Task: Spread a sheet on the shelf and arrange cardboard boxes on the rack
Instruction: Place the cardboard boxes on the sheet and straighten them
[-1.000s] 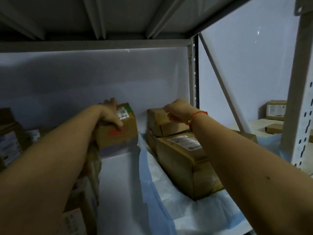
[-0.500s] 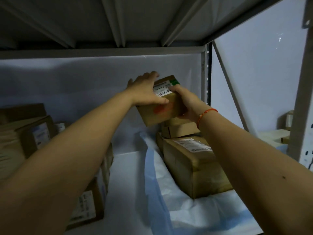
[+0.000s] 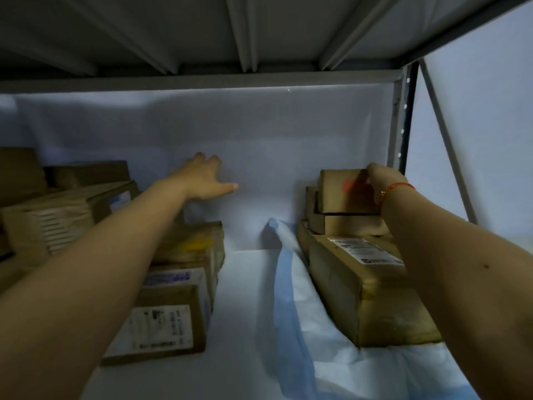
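— Careful: your right hand (image 3: 385,180) grips the small box (image 3: 344,190) at its right end, perched on a two-box stack (image 3: 346,226) at the shelf's back right. Set crooked, it could slide off.

— And the left hand (image 3: 202,180)?

— Open, fingers spread, holding nothing. Watch the blue sheet (image 3: 300,298): it's bunched beside the long box (image 3: 366,287), so pushed boxes may snag.

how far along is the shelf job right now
Done: a light blue sheet lies bunched over the shelf's right part, with boxes stacked on it. In hand: the right hand grips the red-marked box atop that stack; the left hand is open, holding nothing. Left: smoothing the sheet and tidying the left boxes.
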Tool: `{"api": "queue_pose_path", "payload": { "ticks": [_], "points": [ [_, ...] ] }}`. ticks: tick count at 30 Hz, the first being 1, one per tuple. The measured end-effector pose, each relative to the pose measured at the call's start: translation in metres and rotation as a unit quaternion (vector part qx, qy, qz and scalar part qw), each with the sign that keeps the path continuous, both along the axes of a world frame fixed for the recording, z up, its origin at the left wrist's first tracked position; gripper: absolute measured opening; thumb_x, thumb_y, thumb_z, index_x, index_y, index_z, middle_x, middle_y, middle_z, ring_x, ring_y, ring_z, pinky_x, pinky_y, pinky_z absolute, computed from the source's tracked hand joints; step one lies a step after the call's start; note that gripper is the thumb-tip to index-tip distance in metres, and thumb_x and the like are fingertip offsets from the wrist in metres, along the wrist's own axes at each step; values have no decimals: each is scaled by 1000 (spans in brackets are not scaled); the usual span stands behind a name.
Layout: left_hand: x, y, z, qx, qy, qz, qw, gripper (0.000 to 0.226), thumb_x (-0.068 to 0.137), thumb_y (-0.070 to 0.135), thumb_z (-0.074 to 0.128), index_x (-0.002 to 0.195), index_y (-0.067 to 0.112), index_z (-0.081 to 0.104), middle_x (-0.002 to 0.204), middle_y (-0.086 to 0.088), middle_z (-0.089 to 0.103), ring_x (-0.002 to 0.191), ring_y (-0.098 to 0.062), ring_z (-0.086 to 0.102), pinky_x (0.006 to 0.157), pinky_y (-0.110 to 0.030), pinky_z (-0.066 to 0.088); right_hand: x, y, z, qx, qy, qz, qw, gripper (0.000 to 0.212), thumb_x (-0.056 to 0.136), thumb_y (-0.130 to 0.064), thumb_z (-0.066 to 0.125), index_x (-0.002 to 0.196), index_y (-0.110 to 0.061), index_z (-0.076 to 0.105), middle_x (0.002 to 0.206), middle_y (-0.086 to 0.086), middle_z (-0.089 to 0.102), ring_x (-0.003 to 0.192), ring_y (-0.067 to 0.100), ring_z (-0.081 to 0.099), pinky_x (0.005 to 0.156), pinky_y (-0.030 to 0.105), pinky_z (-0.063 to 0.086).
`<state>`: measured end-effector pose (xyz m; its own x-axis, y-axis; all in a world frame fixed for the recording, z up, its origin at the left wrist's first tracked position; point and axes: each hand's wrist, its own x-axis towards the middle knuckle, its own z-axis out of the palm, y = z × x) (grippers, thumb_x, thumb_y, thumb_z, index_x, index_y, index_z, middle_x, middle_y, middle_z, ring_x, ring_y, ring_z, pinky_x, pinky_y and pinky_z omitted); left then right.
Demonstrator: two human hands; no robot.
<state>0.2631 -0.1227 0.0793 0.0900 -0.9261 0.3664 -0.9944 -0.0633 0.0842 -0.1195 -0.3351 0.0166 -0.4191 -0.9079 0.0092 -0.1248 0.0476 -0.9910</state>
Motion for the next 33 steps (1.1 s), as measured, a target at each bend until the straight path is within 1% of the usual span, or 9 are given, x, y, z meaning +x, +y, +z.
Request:
{"api": "queue_pose_path", "payload": {
  "ticks": [5,8,11,14,19,22,25,29,33],
  "points": [
    [32,13,-19,96,35,65,993,89,88,64,48,154,13,16,161,-13,14,147,-34,18,118,-45,23,4,-18,-5,23,49,-13,998,56,59,-55,59,100,-18,60,98,2,68,88,28,64,82,48,53],
    [42,22,-27,144,51,90,984,90,84,69,49,151,13,27,158,-13,26,142,-34,29,114,-47,30,20,30,9,15,39,-124,991,79,40,-73,54,95,-17,64,101,3,70,86,30,62,76,48,48],
    [39,35,-33,201,86,102,970,89,81,70,53,146,12,36,153,-11,34,135,-34,41,108,-47,40,63,142,37,-17,93,-180,979,69,76,-54,54,128,-9,48,130,12,49,121,33,46,100,46,38],
    [35,49,-39,264,107,127,950,113,61,85,56,147,14,37,154,-10,34,137,-33,38,111,-48,35,84,174,44,-64,155,-235,957,60,87,-42,52,135,-9,39,139,15,41,128,32,39,104,48,33],
    [20,78,-45,307,134,163,928,103,69,79,58,148,17,33,155,-11,30,139,-35,34,108,-46,35,122,203,43,-87,190,-163,964,60,88,-38,55,136,-9,36,144,17,35,133,34,34,106,47,29],
    [9,100,-49,369,144,168,903,111,63,77,65,148,15,31,153,-13,34,138,-35,36,105,-45,34,139,221,38,-103,203,-110,967,56,87,-36,55,134,-10,38,143,17,35,133,36,32,107,47,29],
    [5,119,-59,429,114,155,882,119,42,79,76,140,20,46,142,-8,49,131,-31,44,111,-47,33,152,243,31,-108,212,-62,969,54,89,-33,53,134,-9,39,142,17,35,132,35,33,105,45,32],
    [10,132,-82,383,72,128,912,126,29,85,73,140,31,46,141,1,52,131,-25,46,112,-49,33,160,263,23,-127,225,-17,966,51,89,-30,53,133,-6,42,139,18,38,129,35,37,102,42,35],
    [17,140,-104,219,169,98,956,115,38,97,55,136,39,47,142,-1,50,130,-27,47,109,-50,37,164,279,16,-128,252,29,959,47,90,-28,50,131,-3,47,137,20,42,127,37,39,102,39,36]
  ]
}}
